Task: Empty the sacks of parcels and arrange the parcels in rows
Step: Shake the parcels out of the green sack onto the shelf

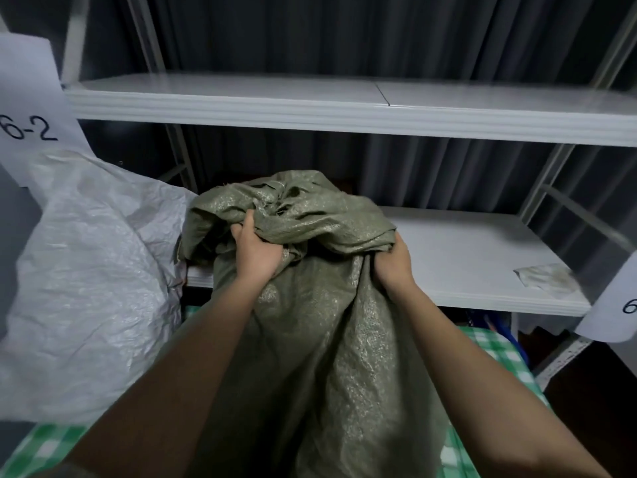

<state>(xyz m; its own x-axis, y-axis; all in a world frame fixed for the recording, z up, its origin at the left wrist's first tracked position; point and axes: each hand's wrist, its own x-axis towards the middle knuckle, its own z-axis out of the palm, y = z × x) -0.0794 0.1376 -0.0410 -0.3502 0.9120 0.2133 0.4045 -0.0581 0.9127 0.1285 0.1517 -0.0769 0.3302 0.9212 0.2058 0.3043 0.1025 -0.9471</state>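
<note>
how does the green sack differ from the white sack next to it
The green sack is dark olive; the white sack is pale and crinkly. Both hands, left hand and right hand, grip the green sack's bunched top, while nothing holds the white sack. Both look like woven plastic.

Both bare forearms extended forward, roughly parallel. Left hand (254, 251) fingers curled, gripping bunched fabric of the green woven sack (310, 339). Right hand (393, 262) level with it, clenched on a fold at the sack's right side.
</note>
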